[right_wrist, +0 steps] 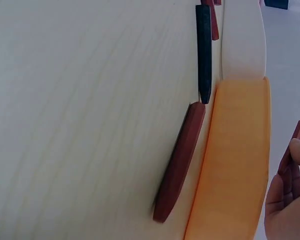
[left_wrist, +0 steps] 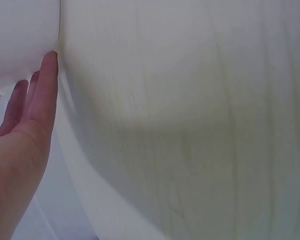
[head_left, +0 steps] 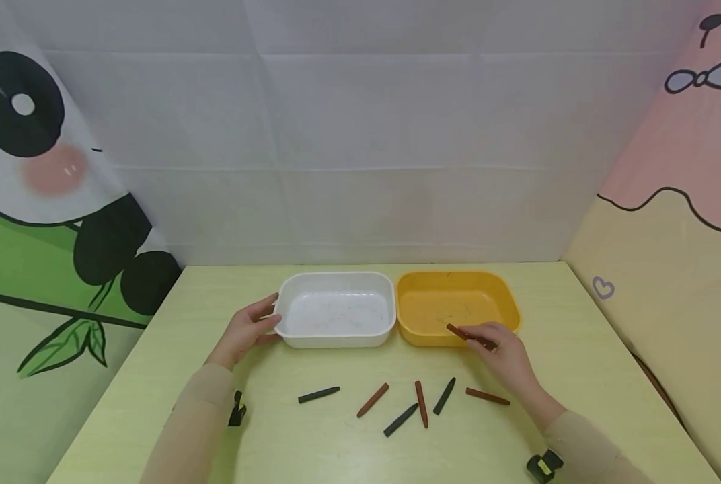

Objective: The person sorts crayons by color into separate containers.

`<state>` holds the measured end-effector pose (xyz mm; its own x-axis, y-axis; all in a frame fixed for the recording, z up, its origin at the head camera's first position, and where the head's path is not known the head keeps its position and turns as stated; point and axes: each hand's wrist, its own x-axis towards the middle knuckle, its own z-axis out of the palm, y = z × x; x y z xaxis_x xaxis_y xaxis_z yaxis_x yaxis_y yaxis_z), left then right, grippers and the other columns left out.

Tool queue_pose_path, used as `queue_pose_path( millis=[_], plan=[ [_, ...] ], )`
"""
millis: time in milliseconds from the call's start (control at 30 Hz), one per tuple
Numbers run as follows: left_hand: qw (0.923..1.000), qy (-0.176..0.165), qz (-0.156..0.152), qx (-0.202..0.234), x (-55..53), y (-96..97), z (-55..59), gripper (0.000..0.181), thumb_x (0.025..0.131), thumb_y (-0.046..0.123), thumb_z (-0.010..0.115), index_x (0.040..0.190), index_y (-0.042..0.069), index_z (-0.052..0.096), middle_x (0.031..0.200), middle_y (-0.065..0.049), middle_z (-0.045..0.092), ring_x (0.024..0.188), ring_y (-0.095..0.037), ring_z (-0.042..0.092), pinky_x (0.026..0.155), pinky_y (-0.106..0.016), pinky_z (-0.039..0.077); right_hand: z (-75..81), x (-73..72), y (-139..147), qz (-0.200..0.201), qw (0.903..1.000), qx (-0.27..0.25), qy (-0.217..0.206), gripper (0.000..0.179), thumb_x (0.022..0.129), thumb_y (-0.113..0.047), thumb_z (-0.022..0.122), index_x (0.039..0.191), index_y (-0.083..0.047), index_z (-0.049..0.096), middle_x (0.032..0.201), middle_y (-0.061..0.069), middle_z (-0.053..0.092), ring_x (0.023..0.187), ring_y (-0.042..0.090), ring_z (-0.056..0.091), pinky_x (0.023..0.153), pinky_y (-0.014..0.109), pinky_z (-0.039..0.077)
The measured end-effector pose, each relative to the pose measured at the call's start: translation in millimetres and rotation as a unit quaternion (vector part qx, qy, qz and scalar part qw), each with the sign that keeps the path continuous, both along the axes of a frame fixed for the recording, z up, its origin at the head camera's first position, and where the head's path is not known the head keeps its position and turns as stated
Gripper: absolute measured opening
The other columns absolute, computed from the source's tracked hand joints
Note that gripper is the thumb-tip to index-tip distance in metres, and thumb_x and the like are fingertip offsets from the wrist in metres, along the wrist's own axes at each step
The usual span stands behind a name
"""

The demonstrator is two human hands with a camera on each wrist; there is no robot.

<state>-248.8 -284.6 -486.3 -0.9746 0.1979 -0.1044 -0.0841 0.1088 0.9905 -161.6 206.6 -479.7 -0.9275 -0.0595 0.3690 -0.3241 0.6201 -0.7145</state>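
My left hand (head_left: pixel 247 331) touches the left end of a white plastic tray (head_left: pixel 336 341), its fingers extended along the wall in the left wrist view. Between thumb and fingers, my right hand (head_left: pixel 507 355) pinches a reddish-brown crayon (head_left: pixel 456 331). That crayon is over the front right part of a yellow-orange tray (head_left: pixel 424 336), its free end pointing left. In the right wrist view the held crayon (right_wrist: pixel 299 131) shows above the curled fingers. On the table in front of the trays lie three brown crayons, one of them (head_left: pixel 487 396) below my right hand, and three black crayons, one (head_left: pixel 319 394) furthest left.
Both trays stand side by side near the back of the pale wooden table (head_left: pixel 312 450). A white cloth backdrop (head_left: pixel 366 134) rises behind it. Printed cartoon panels flank the left and right sides. Small black wrist straps (head_left: pixel 237 410) show near both sleeves.
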Motion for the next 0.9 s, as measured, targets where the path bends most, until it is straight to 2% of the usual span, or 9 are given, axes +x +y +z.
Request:
queue_pose_path(
  millis=[367,467,700,900],
  plan=[
    [1.0000,-0.003,0.000,-0.001,1.5,-1.1,1.8,0.063,0.099,0.007,0.060,0.155,0.002,0.029,0.148,-0.033,0.034,0.125,-0.043,0.048,0.094,-0.047,0.053,7.8,-19.8,-47.1,0.034,0.9990,-0.027,0.013,0.022,0.086,0.001,0.075,0.107,-0.007,0.077,0.099,0.008,0.068,0.085,0.024,0.060,0.071,0.031,0.056],
    [1.0000,-0.005,0.004,0.000,1.6,-0.6,1.5,0.063,0.099,0.006,0.059,0.155,0.003,0.029,0.148,-0.033,0.035,0.126,-0.045,0.047,0.093,-0.046,0.054,13.6,-24.8,-62.4,0.036,0.9988,-0.031,0.009,0.021,0.086,-0.001,0.075,0.106,-0.007,0.078,0.099,0.007,0.068,0.085,0.023,0.060,0.071,0.033,0.056],
    [1.0000,-0.003,0.001,-0.004,4.1,1.4,3.9,0.063,0.100,0.006,0.059,0.154,0.002,0.029,0.148,-0.034,0.034,0.125,-0.041,0.048,0.094,-0.046,0.054,25.9,-38.0,-97.9,0.074,0.9960,-0.050,-0.002,0.021,0.087,-0.001,0.074,0.107,-0.007,0.077,0.099,0.006,0.067,0.084,0.022,0.059,0.072,0.033,0.054],
    [1.0000,-0.003,0.000,-0.004,4.4,0.6,5.2,0.063,0.099,0.005,0.059,0.154,0.002,0.029,0.148,-0.034,0.034,0.123,-0.040,0.050,0.094,-0.047,0.053,32.1,-46.3,-120.8,0.076,0.9955,-0.053,-0.019,0.020,0.088,0.000,0.073,0.105,-0.009,0.078,0.096,0.006,0.065,0.084,0.021,0.058,0.070,0.031,0.051]
  ],
)
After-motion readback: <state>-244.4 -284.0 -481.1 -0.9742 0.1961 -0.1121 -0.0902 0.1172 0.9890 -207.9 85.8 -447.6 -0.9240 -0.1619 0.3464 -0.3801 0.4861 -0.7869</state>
